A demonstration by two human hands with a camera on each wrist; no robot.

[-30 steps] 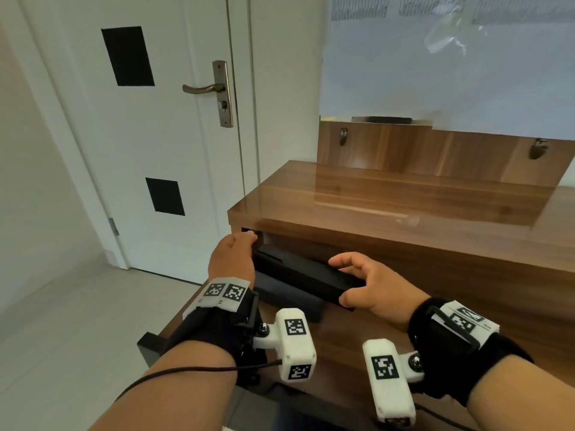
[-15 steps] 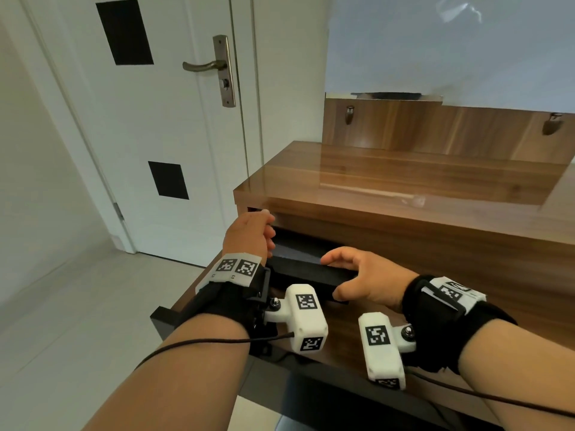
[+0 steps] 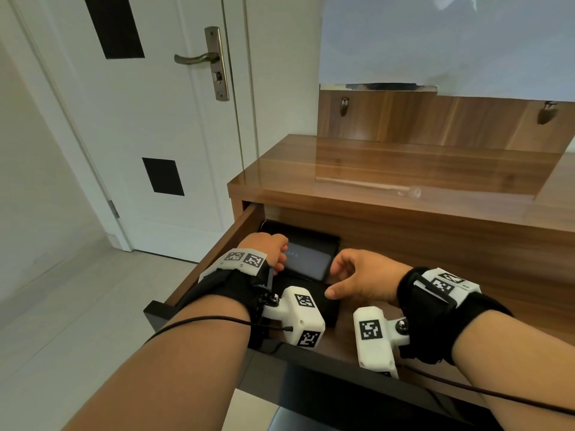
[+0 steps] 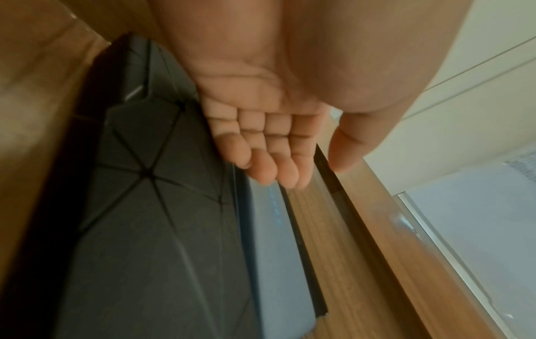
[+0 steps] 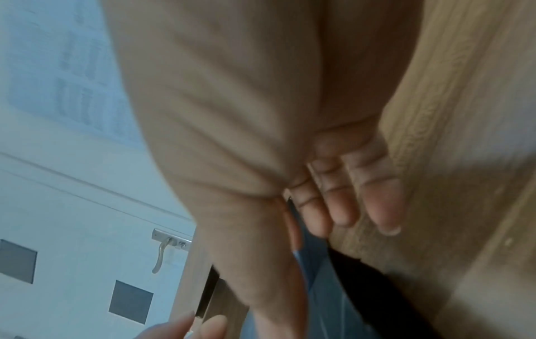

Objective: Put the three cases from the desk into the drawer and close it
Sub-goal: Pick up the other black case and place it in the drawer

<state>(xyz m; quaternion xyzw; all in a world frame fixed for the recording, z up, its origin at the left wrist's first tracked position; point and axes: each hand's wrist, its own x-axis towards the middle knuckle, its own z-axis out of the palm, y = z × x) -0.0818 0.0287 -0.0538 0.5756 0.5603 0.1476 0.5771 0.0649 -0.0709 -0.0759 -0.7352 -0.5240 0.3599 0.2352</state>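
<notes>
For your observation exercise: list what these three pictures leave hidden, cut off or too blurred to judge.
1. Head view: the left hand and the white wrist camera cover parts of the cases in the drawer, so three cannot be counted.
2. Left wrist view: blue print on the glossy case is too blurred to read.
3. Right wrist view: the right hand hides most of the drawer.

In the head view the wrist cameras (image 3: 303,317) at lower centre cover most of the near case (image 3: 326,306), and the left hand (image 3: 264,248) hides the left end of the far case (image 3: 308,259). How many cases lie in the drawer (image 3: 214,253) cannot be told. The right wrist view is blurred; the printing on the far case is too small to read.
</notes>
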